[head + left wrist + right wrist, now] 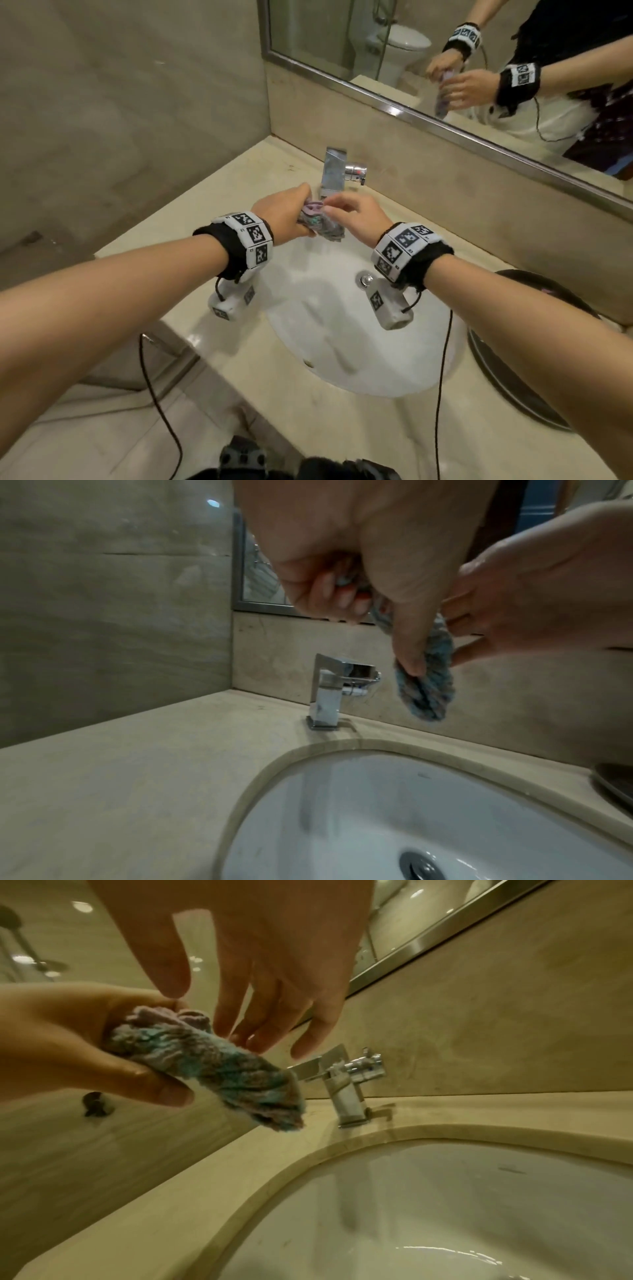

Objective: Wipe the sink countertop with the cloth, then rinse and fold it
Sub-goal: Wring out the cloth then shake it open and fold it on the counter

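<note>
Worktop (pixel 239 359): beige polished stone, faintly veined, with a raised rounded lip round the basin cut-out.

Basin (pixel 342 342): white glazed ceramic, oval, set under the stone; wet sheen on its wall; round chrome drain (pixel 365 279) at the right.

Tap (pixel 334 171): chrome, square-bodied block with a flat slab spout and a short round lever on the right; stands at the far rim of the basin.

Mirror (pixel 445 51): steel-framed, on the far wall above a beige stone upstand.

Cloth (pixel 317 222): terry pile, mottled blue, grey and mauve, wrung into a short, thick twisted roll with visible spiral ridges. It is held in the air over the far edge of the basin, just in front of the tap, its free end pointing down.

Left hand (pixel 286 216): fingers and thumb curled round the upper end of the cloth, clamped on it.

Right hand (pixel 356 212): fingers spread and nearly straight, gripping nothing, tips just beside the cloth; whether they touch it cannot be told.

Dark round object (pixel 513 377): on the right of the worktop, partly hidden by the forearm.
</note>
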Action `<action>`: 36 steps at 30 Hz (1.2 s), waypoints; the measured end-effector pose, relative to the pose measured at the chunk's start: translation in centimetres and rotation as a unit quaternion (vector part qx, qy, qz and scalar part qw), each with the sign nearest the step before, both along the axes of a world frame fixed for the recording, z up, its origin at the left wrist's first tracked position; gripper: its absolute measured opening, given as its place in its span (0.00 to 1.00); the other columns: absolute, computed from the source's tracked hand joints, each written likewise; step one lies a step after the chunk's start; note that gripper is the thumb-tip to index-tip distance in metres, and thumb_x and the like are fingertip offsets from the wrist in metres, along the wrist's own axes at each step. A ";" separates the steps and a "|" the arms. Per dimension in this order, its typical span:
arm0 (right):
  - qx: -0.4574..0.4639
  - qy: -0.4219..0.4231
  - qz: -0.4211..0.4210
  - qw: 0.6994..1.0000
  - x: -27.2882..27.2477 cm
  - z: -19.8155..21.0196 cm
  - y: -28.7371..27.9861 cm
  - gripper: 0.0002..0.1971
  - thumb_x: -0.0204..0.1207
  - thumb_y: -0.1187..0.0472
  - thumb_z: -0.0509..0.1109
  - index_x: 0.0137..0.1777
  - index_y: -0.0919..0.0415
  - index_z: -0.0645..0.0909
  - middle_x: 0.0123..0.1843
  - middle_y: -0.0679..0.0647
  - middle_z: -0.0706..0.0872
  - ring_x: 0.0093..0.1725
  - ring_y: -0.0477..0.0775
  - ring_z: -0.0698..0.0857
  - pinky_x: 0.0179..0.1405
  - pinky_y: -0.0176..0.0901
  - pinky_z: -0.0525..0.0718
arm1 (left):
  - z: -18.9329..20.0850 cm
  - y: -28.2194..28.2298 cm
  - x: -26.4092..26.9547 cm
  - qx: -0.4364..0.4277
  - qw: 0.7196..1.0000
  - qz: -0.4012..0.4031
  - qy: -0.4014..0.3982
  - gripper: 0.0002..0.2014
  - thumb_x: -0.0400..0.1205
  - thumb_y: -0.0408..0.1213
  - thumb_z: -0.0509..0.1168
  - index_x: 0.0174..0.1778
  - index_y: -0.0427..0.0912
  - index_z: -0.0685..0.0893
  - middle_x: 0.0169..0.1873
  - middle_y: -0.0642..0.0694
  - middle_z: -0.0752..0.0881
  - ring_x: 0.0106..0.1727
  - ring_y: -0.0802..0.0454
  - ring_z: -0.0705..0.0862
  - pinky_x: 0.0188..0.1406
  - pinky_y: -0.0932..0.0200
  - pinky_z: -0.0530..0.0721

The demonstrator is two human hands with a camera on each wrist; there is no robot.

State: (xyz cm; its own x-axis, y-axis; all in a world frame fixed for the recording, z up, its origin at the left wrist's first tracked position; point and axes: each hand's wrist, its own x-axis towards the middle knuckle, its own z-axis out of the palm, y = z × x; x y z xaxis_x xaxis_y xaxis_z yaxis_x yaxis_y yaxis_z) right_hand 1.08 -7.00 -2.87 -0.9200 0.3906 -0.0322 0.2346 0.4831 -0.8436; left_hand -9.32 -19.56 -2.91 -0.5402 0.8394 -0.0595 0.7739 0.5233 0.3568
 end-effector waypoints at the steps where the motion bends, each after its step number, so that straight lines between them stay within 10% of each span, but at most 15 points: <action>1: 0.018 0.005 -0.002 1.000 -0.7 -0.1 -0.8 0.13 0.79 0.62 0.67 0.59 0.69 0.83 0.52 0.58 0.86 0.44 0.44 0.81 0.40 0.22 0.78 | -0.1 -0.6 -0.4 0.003 1.000 0.003 -0.007 0.23 0.71 0.45 0.74 0.55 0.41 0.71 0.50 0.41 0.84 0.41 0.47 0.75 0.38 0.56 0.69; 4: 0.039 -0.007 -0.013 0.999 -2.4 -0.1 -2.9 0.13 0.76 0.59 0.70 0.54 0.67 0.86 0.50 0.59 0.89 0.47 0.49 0.83 0.45 0.36 0.80 | -0.3 -2.4 -1.7 0.014 0.999 0.005 -0.030 0.23 0.71 0.42 0.74 0.56 0.40 0.71 0.51 0.39 0.83 0.42 0.48 0.75 0.39 0.58 0.68; 12: -0.034 -0.009 -0.070 0.997 -6.9 0.5 -7.4 0.06 0.73 0.70 0.69 0.38 0.60 0.82 0.34 0.52 0.83 0.34 0.47 0.80 0.32 0.28 0.80 | -0.7 -7.8 -6.4 0.103 0.979 -0.004 -0.176 0.29 0.67 0.41 0.79 0.59 0.39 0.74 0.49 0.46 0.81 0.45 0.52 0.80 0.44 0.59 0.77; 16: -0.111 -0.017 -0.086 0.990 -9.6 1.4 -9.4 0.13 0.71 0.74 0.66 0.30 0.57 0.79 0.30 0.55 0.81 0.29 0.49 0.80 0.29 0.31 0.81 | -1.0 -10.7 -9.3 0.182 0.957 0.015 -0.225 0.11 0.79 0.39 0.68 0.54 0.39 0.82 0.40 0.45 0.83 0.26 0.69 0.78 0.33 0.70 0.77; 20: -0.143 -0.021 -0.107 0.984 -12.0 1.9 -11.2 0.15 0.72 0.75 0.63 0.28 0.59 0.78 0.25 0.56 0.80 0.21 0.45 0.79 0.27 0.36 0.79 | -0.7 -12.8 -11.8 0.207 0.954 0.043 -0.214 0.08 0.80 0.32 0.66 0.52 0.35 0.87 0.40 0.48 0.84 0.27 0.77 0.78 0.32 0.81 0.74; 25: -0.135 -0.060 -0.107 0.983 -13.7 2.8 -12.4 0.14 0.75 0.72 0.63 0.28 0.60 0.76 0.28 0.57 0.78 0.19 0.45 0.80 0.27 0.34 0.84 | 0.2 -14.7 -14.0 0.197 0.952 0.148 -0.183 0.10 0.79 0.38 0.66 0.31 0.41 0.84 0.15 0.54 0.77 0.20 0.64 0.73 0.22 0.74 0.67; 28: -0.200 -0.063 -0.112 0.971 -14.3 3.7 -12.8 0.12 0.75 0.74 0.61 0.31 0.63 0.74 0.30 0.60 0.77 0.22 0.53 0.81 0.28 0.39 0.83 | 0.7 -15.7 -14.8 0.151 0.961 0.185 -0.139 0.14 0.78 0.41 0.66 0.26 0.44 0.81 0.20 0.50 0.78 0.20 0.65 0.76 0.22 0.72 0.69; 31: -0.221 -0.059 -0.111 0.967 -15.5 4.9 -13.7 0.11 0.74 0.74 0.59 0.31 0.64 0.72 0.29 0.59 0.73 0.26 0.57 0.78 0.31 0.42 0.80 | 1.2 -16.2 -14.3 0.139 0.961 0.206 -0.124 0.07 0.76 0.39 0.68 0.44 0.40 0.85 0.33 0.46 0.83 0.37 0.55 0.79 0.40 0.63 0.74; 36: -0.193 -0.075 -0.098 0.973 -17.4 6.8 -14.2 0.09 0.75 0.73 0.60 0.35 0.63 0.74 0.30 0.58 0.73 0.22 0.53 0.77 0.28 0.40 0.79 | 3.0 -16.6 -13.4 0.207 0.954 0.208 -0.063 0.21 0.73 0.28 0.68 0.62 0.40 0.76 0.50 0.46 0.76 0.48 0.52 0.72 0.54 0.60 0.73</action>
